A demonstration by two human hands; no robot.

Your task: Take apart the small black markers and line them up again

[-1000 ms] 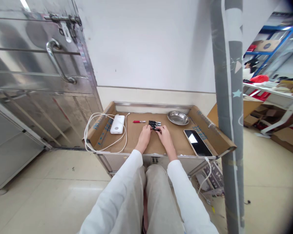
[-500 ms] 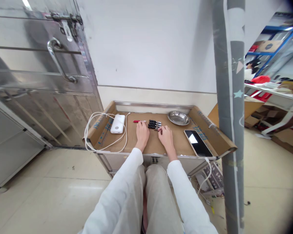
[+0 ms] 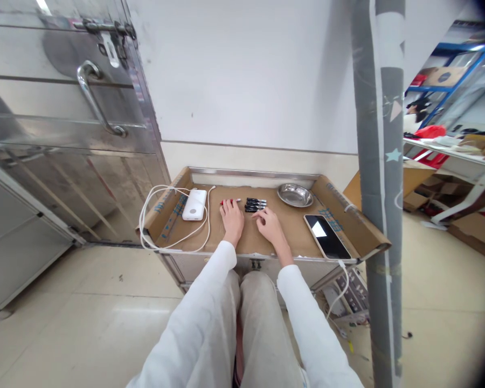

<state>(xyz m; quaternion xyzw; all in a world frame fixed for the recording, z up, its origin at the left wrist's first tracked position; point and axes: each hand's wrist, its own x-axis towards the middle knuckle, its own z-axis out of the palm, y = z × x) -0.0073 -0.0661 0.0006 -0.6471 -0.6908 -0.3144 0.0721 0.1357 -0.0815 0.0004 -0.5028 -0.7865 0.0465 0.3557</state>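
My left hand (image 3: 233, 222) rests palm down on the cardboard-lined tabletop, fingers somewhat spread. Its fingertips reach a slim red pen-like stick (image 3: 235, 200) and partly cover it; whether they press on it is unclear. Beside it, several slim black pen-like sticks with silvery ends (image 3: 255, 205) lie in a neat stack of parallel rows. Just below these, my right hand (image 3: 270, 225) has its index finger stretched toward the left and nothing visible in its grasp. Its fingertips are close to the lowest black stick, apart from it.
A white power bank (image 3: 194, 205) with a looped white cable (image 3: 145, 215) lies on the left. On the right are a round metal dish (image 3: 295, 195) and a phone (image 3: 327, 237). Folded cardboard sides (image 3: 353, 223) edge the tabletop. A grey wrapped pole (image 3: 382, 188) stands at right.
My left hand has shifted slightly left, onto the red stick. My right hand has drawn back a little from the black sticks, its index finger now pointing left.
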